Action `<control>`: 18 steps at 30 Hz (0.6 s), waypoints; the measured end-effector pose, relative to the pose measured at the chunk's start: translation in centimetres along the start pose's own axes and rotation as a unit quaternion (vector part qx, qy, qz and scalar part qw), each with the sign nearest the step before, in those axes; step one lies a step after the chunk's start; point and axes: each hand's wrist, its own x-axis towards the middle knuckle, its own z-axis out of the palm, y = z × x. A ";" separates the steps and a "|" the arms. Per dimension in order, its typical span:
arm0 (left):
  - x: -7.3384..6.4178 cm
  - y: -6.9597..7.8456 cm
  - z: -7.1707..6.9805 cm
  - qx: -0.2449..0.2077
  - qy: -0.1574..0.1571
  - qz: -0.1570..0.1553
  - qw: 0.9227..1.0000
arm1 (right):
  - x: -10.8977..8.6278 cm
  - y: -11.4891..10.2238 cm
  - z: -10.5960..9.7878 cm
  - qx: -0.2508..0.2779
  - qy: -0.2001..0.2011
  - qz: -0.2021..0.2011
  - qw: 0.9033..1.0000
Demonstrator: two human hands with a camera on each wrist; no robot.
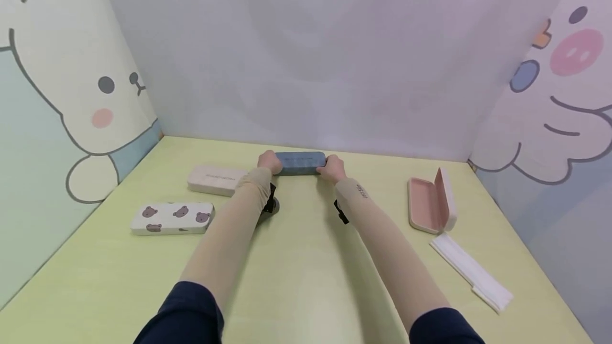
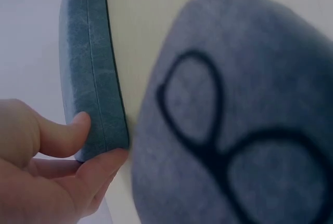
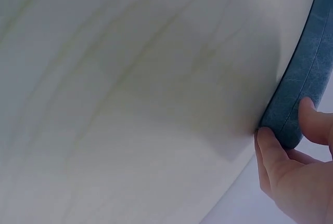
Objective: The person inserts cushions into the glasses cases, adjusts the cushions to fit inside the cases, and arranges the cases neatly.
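A blue, leather-like glasses case [image 1: 300,163] is at the back of the table with its lid closed. My left hand [image 1: 270,162] grips its left end; in the left wrist view the thumb lies on the case's seam side and fingers wrap its end. At the other end my right hand [image 1: 332,169] holds it, thumb on one face and fingers at the end, as the right wrist view shows. Close under the left wrist lies a grey case [image 2: 270,94] printed with black glasses, mostly hidden by the arm in the head view.
Left of the hands lie a pale pink case [image 1: 215,179] and a white bear-print case [image 1: 172,218]. On the right, a pink case [image 1: 423,203] stands open beside a folded white cloth [image 1: 470,269]. A pale curtain [image 1: 311,68] rises behind the table's back edge.
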 end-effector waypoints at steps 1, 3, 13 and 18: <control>-0.1 0.0 0.1 0.002 0.002 0.002 1.000 | 0.0 0.1 0.0 -0.001 0.001 0.001 1.000; -0.3 0.2 0.3 -0.001 -0.004 0.000 1.000 | -0.1 0.2 0.0 -0.001 0.003 0.001 1.000; -0.9 -0.1 -0.2 -0.002 -0.013 0.011 1.000 | -0.5 1.0 -0.2 0.022 -0.031 -0.008 0.999; -6.2 3.5 -4.0 -0.002 0.026 0.012 1.000 | -1.0 0.9 -2.0 0.029 -0.028 -0.021 0.999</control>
